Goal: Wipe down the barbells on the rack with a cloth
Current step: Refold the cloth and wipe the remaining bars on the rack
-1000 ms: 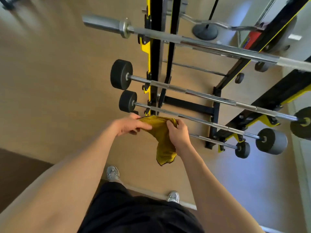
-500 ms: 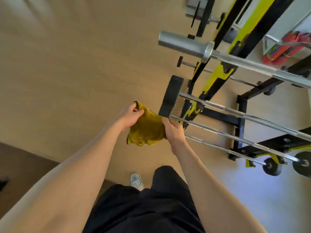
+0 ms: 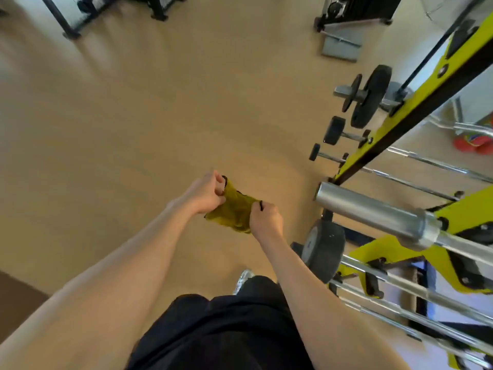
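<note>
One: Item, cloth (image 3: 234,209): mustard-yellow, soft, dark-trimmed, bunched into folds. We log it in mid-air over the floor (image 3: 133,116), left of the rack (image 3: 394,247), touching no bar.

Two: Holders?

One: Left hand (image 3: 206,192) and right hand (image 3: 266,222), one at each end. The fingers (image 3: 217,182) of both are curled and pinching the fabric, which is drawn short between them.

Two: Item, top barbell (image 3: 368,209): a thick, smooth steel cylinder with a collar, its blunt end jutting toward us, near the right forearm. Below it we count several thin chrome bars (image 3: 400,284), round and glossy, and one grey disc-shaped end weight (image 3: 324,252) with a matte, rubbery look. The rack's yellow painted frame has hard, square edges.

One: Hazards, as we judge them?

Two: First, the jutting sleeve. A turn toward the rack without looking could knock an arm or hip on it. Second, the wad. If the cloth stays this bunched, we expect it to skate over polished steel and miss patches, so it wants opening flat. Third, a loose pinch could drop it onto the floor, where it may pick up grit that would scratch the chrome. Fourth, the trimmed hem might catch on brackets where bars sit in the rack.
</note>
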Action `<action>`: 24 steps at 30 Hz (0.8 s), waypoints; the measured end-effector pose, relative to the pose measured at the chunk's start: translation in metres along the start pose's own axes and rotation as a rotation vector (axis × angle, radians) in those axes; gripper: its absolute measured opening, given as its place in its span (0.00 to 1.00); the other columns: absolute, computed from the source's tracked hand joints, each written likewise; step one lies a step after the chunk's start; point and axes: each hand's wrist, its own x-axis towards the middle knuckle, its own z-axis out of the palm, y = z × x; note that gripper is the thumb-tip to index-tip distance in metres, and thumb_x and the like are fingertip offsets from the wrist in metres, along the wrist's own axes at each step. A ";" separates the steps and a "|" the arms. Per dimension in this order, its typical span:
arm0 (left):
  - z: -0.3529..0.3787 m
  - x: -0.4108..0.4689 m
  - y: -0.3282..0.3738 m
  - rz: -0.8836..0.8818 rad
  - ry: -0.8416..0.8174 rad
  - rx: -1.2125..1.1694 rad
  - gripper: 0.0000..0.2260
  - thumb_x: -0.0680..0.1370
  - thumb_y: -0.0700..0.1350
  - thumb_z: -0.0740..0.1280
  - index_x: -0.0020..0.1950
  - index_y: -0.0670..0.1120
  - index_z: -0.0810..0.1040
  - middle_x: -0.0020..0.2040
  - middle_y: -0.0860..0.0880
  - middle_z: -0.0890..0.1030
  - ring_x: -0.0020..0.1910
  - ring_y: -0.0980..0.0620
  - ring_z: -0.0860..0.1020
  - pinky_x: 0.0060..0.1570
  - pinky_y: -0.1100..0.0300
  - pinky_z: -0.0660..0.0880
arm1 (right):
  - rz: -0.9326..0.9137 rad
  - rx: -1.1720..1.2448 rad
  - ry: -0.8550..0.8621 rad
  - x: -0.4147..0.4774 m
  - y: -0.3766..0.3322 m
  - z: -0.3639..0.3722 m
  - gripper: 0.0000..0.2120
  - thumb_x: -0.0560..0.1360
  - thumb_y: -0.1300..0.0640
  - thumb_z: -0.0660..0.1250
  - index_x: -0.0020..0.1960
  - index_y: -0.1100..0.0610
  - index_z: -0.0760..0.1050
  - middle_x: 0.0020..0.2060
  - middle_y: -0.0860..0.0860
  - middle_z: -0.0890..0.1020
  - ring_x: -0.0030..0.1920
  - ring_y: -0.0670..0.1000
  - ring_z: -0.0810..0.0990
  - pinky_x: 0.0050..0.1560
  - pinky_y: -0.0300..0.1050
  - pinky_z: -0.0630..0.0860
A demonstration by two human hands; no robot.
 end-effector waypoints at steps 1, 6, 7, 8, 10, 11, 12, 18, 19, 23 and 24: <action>-0.015 0.014 0.003 0.023 0.045 0.017 0.19 0.79 0.43 0.73 0.66 0.49 0.69 0.52 0.51 0.81 0.53 0.48 0.81 0.53 0.51 0.79 | -0.020 -0.050 -0.024 0.013 -0.023 0.008 0.17 0.84 0.51 0.55 0.51 0.59 0.78 0.45 0.55 0.82 0.46 0.58 0.82 0.45 0.52 0.81; -0.077 0.088 0.008 0.039 0.188 0.108 0.08 0.78 0.40 0.69 0.55 0.46 0.75 0.49 0.48 0.81 0.49 0.45 0.79 0.45 0.54 0.74 | -0.097 -0.326 -0.116 0.077 -0.148 0.039 0.15 0.81 0.56 0.57 0.59 0.60 0.79 0.51 0.57 0.80 0.53 0.63 0.82 0.46 0.54 0.82; -0.089 0.107 0.008 0.035 0.182 0.127 0.06 0.77 0.39 0.68 0.53 0.47 0.78 0.49 0.49 0.81 0.51 0.45 0.80 0.46 0.56 0.74 | -0.101 -0.335 -0.120 0.095 -0.169 0.041 0.13 0.79 0.58 0.59 0.59 0.60 0.79 0.50 0.57 0.80 0.53 0.62 0.81 0.44 0.52 0.79; -0.101 0.126 0.008 0.035 0.172 0.134 0.06 0.76 0.39 0.67 0.51 0.48 0.80 0.48 0.50 0.81 0.52 0.45 0.80 0.46 0.57 0.73 | -0.092 -0.324 -0.116 0.115 -0.187 0.044 0.12 0.77 0.60 0.60 0.56 0.59 0.78 0.48 0.56 0.79 0.52 0.62 0.80 0.43 0.52 0.77; -0.128 0.170 0.011 0.041 0.151 0.130 0.10 0.76 0.38 0.66 0.49 0.51 0.83 0.49 0.51 0.83 0.53 0.46 0.81 0.47 0.58 0.74 | -0.069 -0.270 -0.083 0.162 -0.214 0.048 0.07 0.75 0.62 0.60 0.49 0.60 0.75 0.44 0.55 0.78 0.46 0.60 0.77 0.41 0.52 0.78; -0.141 0.193 0.014 0.047 0.137 0.116 0.12 0.77 0.37 0.65 0.49 0.52 0.84 0.50 0.51 0.83 0.53 0.48 0.81 0.48 0.58 0.74 | -0.053 -0.235 -0.059 0.186 -0.223 0.049 0.05 0.76 0.62 0.60 0.46 0.61 0.74 0.42 0.55 0.77 0.43 0.58 0.76 0.38 0.50 0.78; -0.155 0.216 0.019 0.057 0.122 0.093 0.13 0.78 0.37 0.65 0.50 0.53 0.85 0.51 0.51 0.84 0.54 0.49 0.80 0.50 0.58 0.75 | -0.044 -0.196 -0.033 0.208 -0.232 0.048 0.06 0.78 0.62 0.59 0.44 0.61 0.73 0.41 0.55 0.77 0.40 0.56 0.76 0.34 0.46 0.75; -0.224 0.350 0.071 0.148 -0.088 -0.005 0.13 0.84 0.44 0.64 0.54 0.58 0.88 0.55 0.53 0.84 0.53 0.50 0.82 0.41 0.57 0.80 | 0.020 0.141 0.109 0.283 -0.263 0.016 0.18 0.86 0.48 0.62 0.50 0.61 0.81 0.41 0.56 0.82 0.43 0.55 0.80 0.48 0.60 0.82; -0.228 0.369 0.087 0.182 -0.125 -0.007 0.13 0.85 0.45 0.64 0.54 0.58 0.87 0.57 0.53 0.84 0.55 0.50 0.81 0.45 0.55 0.81 | 0.036 0.216 0.138 0.289 -0.267 0.010 0.17 0.86 0.47 0.61 0.50 0.58 0.82 0.43 0.55 0.82 0.44 0.53 0.80 0.49 0.59 0.82; -0.215 0.436 0.160 0.282 -0.296 0.007 0.12 0.86 0.43 0.63 0.56 0.53 0.87 0.62 0.50 0.81 0.64 0.49 0.76 0.67 0.47 0.76 | 0.117 0.462 0.389 0.310 -0.281 -0.016 0.10 0.86 0.46 0.61 0.49 0.46 0.78 0.46 0.50 0.84 0.47 0.47 0.82 0.44 0.39 0.78; -0.208 0.449 0.181 0.303 -0.349 -0.003 0.12 0.86 0.42 0.63 0.56 0.51 0.86 0.62 0.49 0.81 0.64 0.49 0.76 0.68 0.48 0.75 | 0.129 0.474 0.474 0.319 -0.282 -0.023 0.10 0.85 0.46 0.62 0.51 0.47 0.78 0.45 0.49 0.83 0.47 0.46 0.82 0.43 0.36 0.77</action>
